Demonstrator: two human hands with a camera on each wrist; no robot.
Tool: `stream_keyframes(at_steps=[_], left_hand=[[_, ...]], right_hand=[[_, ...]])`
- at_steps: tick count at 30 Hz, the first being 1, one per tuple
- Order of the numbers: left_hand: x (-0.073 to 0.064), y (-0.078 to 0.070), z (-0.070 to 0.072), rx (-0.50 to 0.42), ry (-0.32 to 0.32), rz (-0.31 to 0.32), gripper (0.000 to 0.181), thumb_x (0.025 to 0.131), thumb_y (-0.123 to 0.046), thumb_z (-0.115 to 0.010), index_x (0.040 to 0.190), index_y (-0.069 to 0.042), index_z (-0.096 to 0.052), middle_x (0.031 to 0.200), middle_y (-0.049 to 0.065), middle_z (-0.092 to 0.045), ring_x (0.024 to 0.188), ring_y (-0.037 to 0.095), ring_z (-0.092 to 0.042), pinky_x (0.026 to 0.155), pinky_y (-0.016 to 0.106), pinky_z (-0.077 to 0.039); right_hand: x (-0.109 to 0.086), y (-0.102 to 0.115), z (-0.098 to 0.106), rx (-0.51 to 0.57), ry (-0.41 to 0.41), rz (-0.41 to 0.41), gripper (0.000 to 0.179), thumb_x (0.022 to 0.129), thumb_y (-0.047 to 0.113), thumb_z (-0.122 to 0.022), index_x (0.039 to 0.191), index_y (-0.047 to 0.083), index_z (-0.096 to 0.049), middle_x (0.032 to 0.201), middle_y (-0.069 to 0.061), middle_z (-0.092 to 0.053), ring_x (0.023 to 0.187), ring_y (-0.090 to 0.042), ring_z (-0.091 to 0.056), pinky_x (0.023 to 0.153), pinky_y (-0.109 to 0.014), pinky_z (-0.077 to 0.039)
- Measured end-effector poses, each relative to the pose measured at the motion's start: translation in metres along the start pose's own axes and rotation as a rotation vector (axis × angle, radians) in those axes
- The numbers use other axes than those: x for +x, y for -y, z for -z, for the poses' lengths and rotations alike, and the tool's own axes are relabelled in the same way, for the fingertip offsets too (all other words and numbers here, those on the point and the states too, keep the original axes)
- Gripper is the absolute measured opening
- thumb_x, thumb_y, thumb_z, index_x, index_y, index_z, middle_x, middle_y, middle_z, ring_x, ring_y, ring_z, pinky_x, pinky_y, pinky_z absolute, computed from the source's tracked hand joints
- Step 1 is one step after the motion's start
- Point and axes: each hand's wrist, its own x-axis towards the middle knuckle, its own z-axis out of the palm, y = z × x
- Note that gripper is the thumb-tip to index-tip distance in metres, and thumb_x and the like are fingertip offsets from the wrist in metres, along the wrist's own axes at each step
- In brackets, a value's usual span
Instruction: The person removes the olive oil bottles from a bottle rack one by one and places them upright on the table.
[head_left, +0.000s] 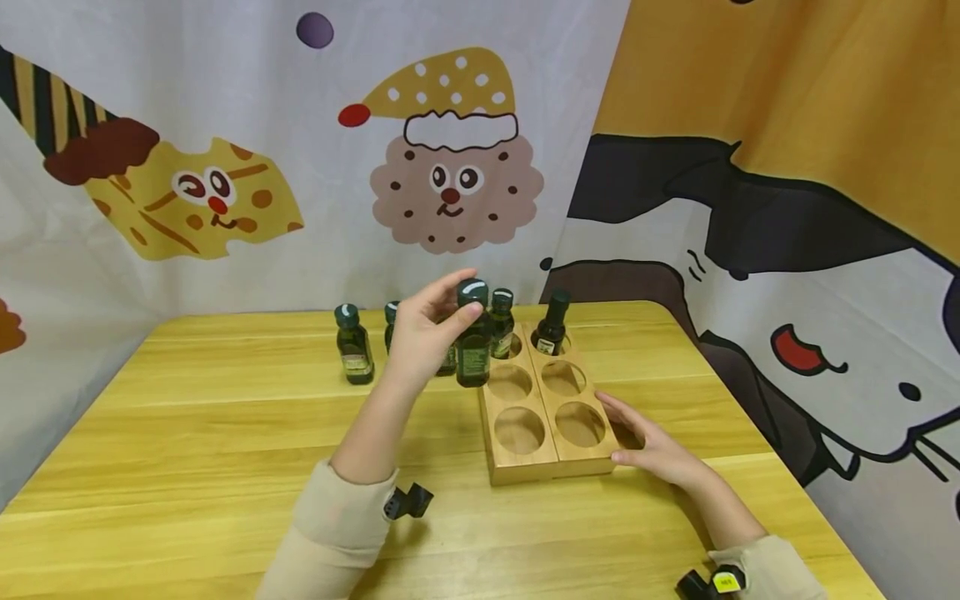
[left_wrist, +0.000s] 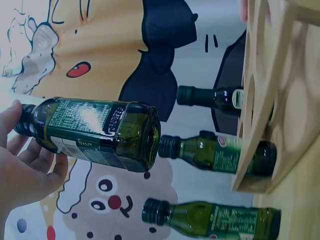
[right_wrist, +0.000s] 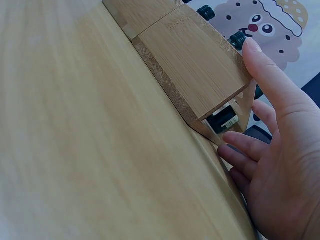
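Loading, seemingly: left hand (head_left: pixel 422 333) clamps its fingers on a dark-green glass bottle (head_left: pixel 473 354), raised near the light wooden six-hole rack's (head_left: pixel 545 404) left edge; right hand (head_left: pixel 660 452), fingers apart, touches its right side. Seating probably needs straight-down alignment.

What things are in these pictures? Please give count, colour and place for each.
table: one, yellow-brown, foreground
wooden rack: one or two pieces (unclear), light brown, on the table
racked bottles: two, dark green to blackish, at its far end
standing bottles: three, dark green, left of the rack, two partly hidden
held bottle: one, dark green, in the left hand
printed cloth: count unclear, white, orange and black, behind the table
wrist devices: two, black, by the sleeves
sleeves: two, beige, near the bottom
left hand: one, gripping that bottle's top
right hand: one, touching the rack's right side
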Motion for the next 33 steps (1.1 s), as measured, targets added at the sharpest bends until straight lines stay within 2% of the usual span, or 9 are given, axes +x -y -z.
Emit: stream_keyframes(at_steps=[5, 13, 19, 23, 33], left_hand=[[-0.003, 0.004, 0.008, -0.031, -0.003, 0.018, 0.041, 0.089, -0.005, -0.069, 0.129, -0.005, -0.061, 0.099, 0.014, -0.068, 0.08, 0.019, -0.059, 0.058, 0.025, -0.046], [-0.009, 0.009, 0.018, -0.034, 0.002, 0.068, 0.041, 0.089, -0.002, -0.067, 0.13, -0.002, -0.058, 0.099, 0.015, -0.065, 0.086, 0.022, -0.059, 0.066, 0.024, -0.05], [-0.013, 0.017, 0.022, -0.001, 0.005, 0.079, 0.041, 0.088, -0.003, -0.069, 0.128, -0.005, -0.061, 0.095, 0.013, -0.065, 0.088, 0.023, -0.06, 0.064, 0.024, -0.047], [-0.016, 0.023, 0.024, 0.014, 0.011, 0.096, 0.04, 0.088, -0.004, -0.069, 0.128, -0.007, -0.062, 0.095, 0.013, -0.066, 0.091, 0.023, -0.06, 0.068, 0.026, -0.049], [-0.022, 0.044, 0.029, 0.055, 0.044, 0.135, 0.041, 0.088, -0.008, -0.07, 0.128, -0.008, -0.061, 0.104, 0.012, -0.065, 0.095, 0.023, -0.059, 0.08, 0.036, -0.05]], right_hand=[[0.0, 0.0, 0.0, 0.001, 0.002, 0.01, 0.081, 0.087, 0.013, -0.071, 0.153, 0.016, -0.024, 0.147, -0.016, -0.037, 0.129, -0.015, -0.04, 0.101, -0.025, -0.035], [0.0, 0.001, 0.0, 0.015, 0.003, 0.009, 0.081, 0.088, 0.013, -0.071, 0.153, 0.017, -0.024, 0.148, -0.017, -0.036, 0.129, -0.014, -0.039, 0.101, -0.025, -0.034], [0.0, 0.0, 0.0, 0.004, -0.002, -0.009, 0.082, 0.087, 0.014, -0.071, 0.153, 0.02, -0.024, 0.148, -0.015, -0.037, 0.129, -0.014, -0.039, 0.102, -0.024, -0.033], [0.0, 0.0, 0.0, 0.002, -0.005, -0.016, 0.082, 0.087, 0.015, -0.072, 0.153, 0.021, -0.025, 0.148, -0.014, -0.037, 0.129, -0.015, -0.039, 0.102, -0.024, -0.032], [0.0, -0.001, -0.001, 0.004, -0.006, -0.015, 0.082, 0.086, 0.014, -0.072, 0.153, 0.021, -0.025, 0.148, -0.014, -0.037, 0.129, -0.014, -0.039, 0.101, -0.023, -0.032]])
